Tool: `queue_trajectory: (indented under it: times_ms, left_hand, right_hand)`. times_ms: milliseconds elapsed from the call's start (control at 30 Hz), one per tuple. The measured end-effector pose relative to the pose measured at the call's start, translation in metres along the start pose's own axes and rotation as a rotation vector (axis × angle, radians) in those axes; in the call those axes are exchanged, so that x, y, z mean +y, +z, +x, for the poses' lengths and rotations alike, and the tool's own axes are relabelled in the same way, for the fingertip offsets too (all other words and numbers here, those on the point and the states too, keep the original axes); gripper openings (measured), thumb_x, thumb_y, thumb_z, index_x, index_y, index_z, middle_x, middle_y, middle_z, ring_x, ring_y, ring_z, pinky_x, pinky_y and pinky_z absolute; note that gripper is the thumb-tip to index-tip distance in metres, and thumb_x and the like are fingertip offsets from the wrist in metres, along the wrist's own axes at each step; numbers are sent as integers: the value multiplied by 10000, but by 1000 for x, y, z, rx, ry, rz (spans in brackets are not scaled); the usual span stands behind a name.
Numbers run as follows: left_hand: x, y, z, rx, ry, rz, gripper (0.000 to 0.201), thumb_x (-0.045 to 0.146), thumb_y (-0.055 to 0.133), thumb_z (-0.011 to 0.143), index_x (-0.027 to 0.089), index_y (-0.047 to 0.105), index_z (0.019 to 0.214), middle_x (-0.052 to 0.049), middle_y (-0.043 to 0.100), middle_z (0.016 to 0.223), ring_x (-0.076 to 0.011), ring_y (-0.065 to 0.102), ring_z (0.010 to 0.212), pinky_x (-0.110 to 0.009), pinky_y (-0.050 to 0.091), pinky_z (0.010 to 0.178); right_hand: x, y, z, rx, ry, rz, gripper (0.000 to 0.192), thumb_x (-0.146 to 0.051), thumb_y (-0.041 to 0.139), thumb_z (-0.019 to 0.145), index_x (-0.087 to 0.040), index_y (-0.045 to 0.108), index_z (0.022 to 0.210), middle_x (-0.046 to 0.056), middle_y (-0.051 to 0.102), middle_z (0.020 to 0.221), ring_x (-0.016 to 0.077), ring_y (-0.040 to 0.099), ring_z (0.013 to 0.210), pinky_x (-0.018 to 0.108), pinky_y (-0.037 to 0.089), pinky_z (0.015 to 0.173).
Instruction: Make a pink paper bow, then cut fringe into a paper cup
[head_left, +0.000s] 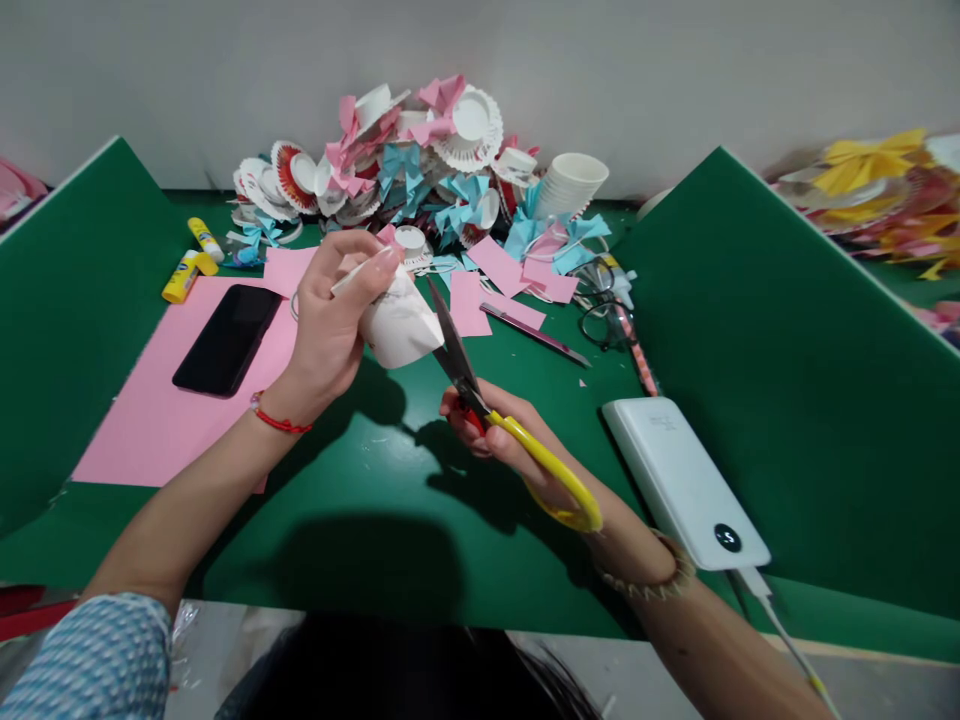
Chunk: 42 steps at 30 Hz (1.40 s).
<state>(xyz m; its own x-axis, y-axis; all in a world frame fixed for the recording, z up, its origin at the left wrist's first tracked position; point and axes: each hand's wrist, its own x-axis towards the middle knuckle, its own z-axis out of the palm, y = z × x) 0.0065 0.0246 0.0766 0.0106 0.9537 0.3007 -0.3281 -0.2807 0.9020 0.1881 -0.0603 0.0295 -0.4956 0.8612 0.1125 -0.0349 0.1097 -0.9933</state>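
My left hand [330,320] grips a white paper cup [401,325], tipped on its side above the green table [390,520]. My right hand [517,445] holds yellow-handled scissors [480,395]. Their dark blades point up and to the left, and the blade tips reach the cup's rim. A red string bracelet circles my left wrist and a beaded bracelet my right wrist.
A black phone [229,340] lies on a pink paper sheet [150,410] at left, beside two glue sticks [191,262]. A pile of cut cups and paper bows [420,170] and stacked cups [570,185] fill the back. Tweezers [536,335], glasses [607,320], a white power bank [682,480] and green dividers [787,350] are at right.
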Motion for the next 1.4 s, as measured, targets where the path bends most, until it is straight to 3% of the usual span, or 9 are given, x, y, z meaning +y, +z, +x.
queue_trajectory:
  times_ms: [400, 700, 800, 1000, 1267, 1400]
  left_hand:
    - [-8, -2, -3, 4, -7, 15, 305, 414, 757, 702, 211, 554, 805, 0, 560, 746, -222, 660, 920, -297, 532, 709]
    - [-4, 4, -5, 52, -22, 0, 243, 335, 747, 727, 200, 553, 783, -9, 575, 777, -247, 648, 994, -333, 536, 765]
    - [-4, 5, -7, 54, -9, -21, 221, 319, 737, 734, 204, 553, 775, 7, 551, 721, -221, 655, 943, -315, 523, 752]
    - [-5, 6, -8, 52, 43, -88, 183, 315, 732, 719, 212, 583, 743, 33, 549, 640, -95, 549, 550, -213, 396, 506]
    - [-10, 1, -6, 57, 86, -79, 186, 369, 722, 749, 221, 611, 736, 16, 560, 675, -112, 545, 569, -259, 406, 531]
    - [-12, -1, -5, 47, 78, -41, 237, 418, 743, 724, 237, 593, 751, -2, 561, 698, -177, 613, 701, -307, 456, 611]
  right_hand:
    - [-5, 3, 2, 60, 33, -27, 519, -685, 512, 822, -177, 532, 925, -26, 376, 706, 88, 297, 561, 225, 240, 464]
    - [-5, 4, 1, 76, 58, -39, 531, -697, 524, 805, -177, 538, 912, -21, 391, 714, 90, 311, 568, 227, 255, 470]
    - [-6, 4, 1, 81, 55, -54, 518, -687, 528, 809, -178, 541, 907, -20, 400, 713, 91, 321, 572, 228, 262, 474]
    - [-8, 5, 1, 99, 55, -89, 517, -690, 532, 802, -178, 541, 877, -24, 407, 691, 91, 328, 568, 225, 278, 479]
    - [-5, 9, 3, 137, 66, -65, 531, -702, 548, 779, -174, 536, 840, -37, 397, 660, 77, 308, 540, 214, 256, 454]
    - [-6, 11, 2, 148, 73, -55, 531, -702, 561, 771, -175, 535, 829, -39, 391, 652, 74, 294, 529, 215, 241, 444]
